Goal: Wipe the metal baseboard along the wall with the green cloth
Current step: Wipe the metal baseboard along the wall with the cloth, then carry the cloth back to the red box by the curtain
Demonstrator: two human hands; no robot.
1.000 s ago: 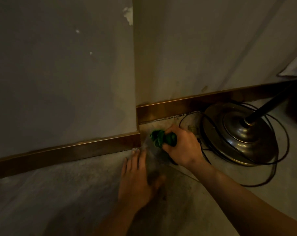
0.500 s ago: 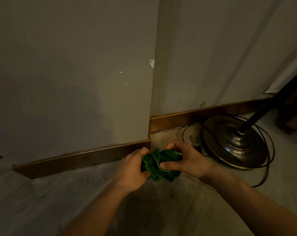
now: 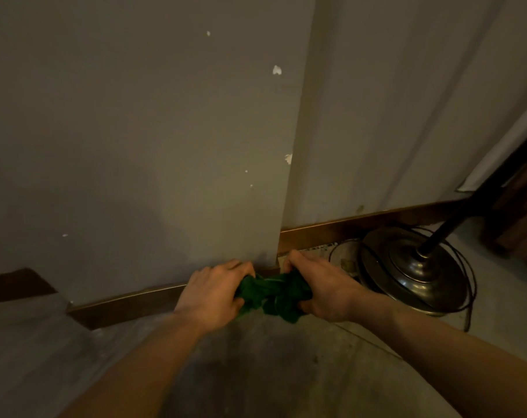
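Note:
The green cloth [image 3: 271, 294] is bunched between both hands, just above the floor in front of the wall's outer corner. My left hand [image 3: 214, 289] grips its left end and my right hand [image 3: 322, 288] grips its right end. The brown metal baseboard [image 3: 126, 303] runs along the foot of the left wall face. A second stretch of baseboard [image 3: 346, 230] runs along the recessed wall to the right. The hands and cloth hide the baseboard at the corner.
A round metal lamp base [image 3: 416, 273] with a dark pole stands on the floor at right, ringed by a black cable [image 3: 467, 300]. The grey wall [image 3: 135, 146] has chipped paint. Dark wooden furniture [image 3: 521, 212] sits at the far right. Another baseboard piece [image 3: 14, 283] lies far left.
My left hand rose from the floor and took hold of the cloth, which only my right hand held before. Both hands now grip it, and the view has tilted upward.

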